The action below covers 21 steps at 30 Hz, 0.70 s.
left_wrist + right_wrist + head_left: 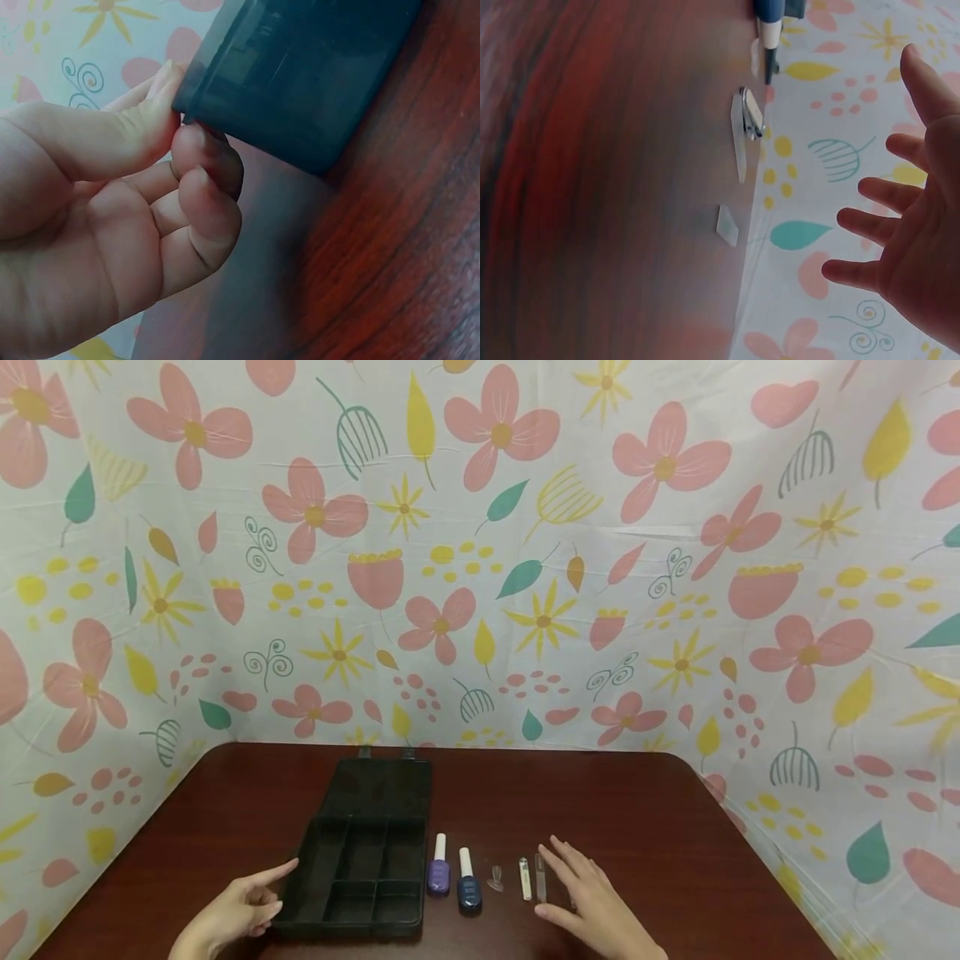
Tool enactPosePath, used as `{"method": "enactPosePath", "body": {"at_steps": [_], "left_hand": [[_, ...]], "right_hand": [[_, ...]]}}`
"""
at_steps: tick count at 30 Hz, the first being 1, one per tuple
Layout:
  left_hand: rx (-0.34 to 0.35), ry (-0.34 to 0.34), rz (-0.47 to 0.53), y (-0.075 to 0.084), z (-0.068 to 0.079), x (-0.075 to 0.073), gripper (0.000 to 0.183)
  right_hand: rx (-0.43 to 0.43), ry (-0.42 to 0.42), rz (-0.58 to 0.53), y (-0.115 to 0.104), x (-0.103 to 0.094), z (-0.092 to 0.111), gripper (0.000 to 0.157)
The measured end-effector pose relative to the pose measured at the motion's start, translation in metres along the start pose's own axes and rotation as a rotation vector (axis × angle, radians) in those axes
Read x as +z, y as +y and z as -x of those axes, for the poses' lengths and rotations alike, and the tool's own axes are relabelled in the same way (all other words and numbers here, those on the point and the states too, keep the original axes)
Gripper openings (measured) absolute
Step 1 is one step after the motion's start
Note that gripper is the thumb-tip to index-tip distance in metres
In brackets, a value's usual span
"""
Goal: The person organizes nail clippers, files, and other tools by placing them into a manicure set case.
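Observation:
A black compartment box (375,931) stands with its lid (378,787) folded back, its sections bare. My left hand (232,906) is at its front left corner; in the left wrist view the thumb and curled fingers hold the corner of the box (300,97). Over the table, my right hand (592,897) hovers with fingers spread, holding nothing. Closest to it lies a thin clear strip like a nail file (541,881), beside a nail clipper (525,878). A small translucent piece (727,226) shows in the right wrist view.
Between box and clipper stand a purple nail polish bottle (438,875) and a dark blue one (469,893), both white-capped, then small clear nail-tip-like pieces (495,879). A flower-patterned curtain (480,568) hangs behind and beside the dark red-brown table (570,793).

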State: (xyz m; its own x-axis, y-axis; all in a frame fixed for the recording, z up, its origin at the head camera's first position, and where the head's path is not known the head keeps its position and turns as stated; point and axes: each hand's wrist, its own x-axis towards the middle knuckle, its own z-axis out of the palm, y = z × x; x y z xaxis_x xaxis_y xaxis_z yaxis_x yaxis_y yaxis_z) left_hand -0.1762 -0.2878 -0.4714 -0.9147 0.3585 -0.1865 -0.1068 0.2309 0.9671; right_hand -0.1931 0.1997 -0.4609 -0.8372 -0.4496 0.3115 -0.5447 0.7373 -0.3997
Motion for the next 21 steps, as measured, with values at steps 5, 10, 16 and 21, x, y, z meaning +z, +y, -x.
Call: {"method": "enactPosePath", "body": {"at_steps": [5, 10, 16, 21], "left_hand": [[0.010, -0.022, 0.002, 0.000, 0.002, -0.001, 0.062], [0.036, -0.092, 0.064, -0.003, 0.005, -0.004, 0.054], [0.014, -0.105, 0.115, -0.004, 0.003, -0.003, 0.053], [-0.007, -0.082, 0.091, 0.000, 0.002, -0.001, 0.068]], "right_hand": [[0.005, -0.022, -0.001, 0.005, -0.004, 0.000, 0.070], [-0.027, -0.005, 0.013, 0.012, -0.008, 0.001, 0.073], [-0.050, -0.049, -0.037, 0.020, -0.013, 0.003, 0.082], [-0.044, -0.137, -0.059, 0.026, -0.016, 0.000, 0.084]]}}
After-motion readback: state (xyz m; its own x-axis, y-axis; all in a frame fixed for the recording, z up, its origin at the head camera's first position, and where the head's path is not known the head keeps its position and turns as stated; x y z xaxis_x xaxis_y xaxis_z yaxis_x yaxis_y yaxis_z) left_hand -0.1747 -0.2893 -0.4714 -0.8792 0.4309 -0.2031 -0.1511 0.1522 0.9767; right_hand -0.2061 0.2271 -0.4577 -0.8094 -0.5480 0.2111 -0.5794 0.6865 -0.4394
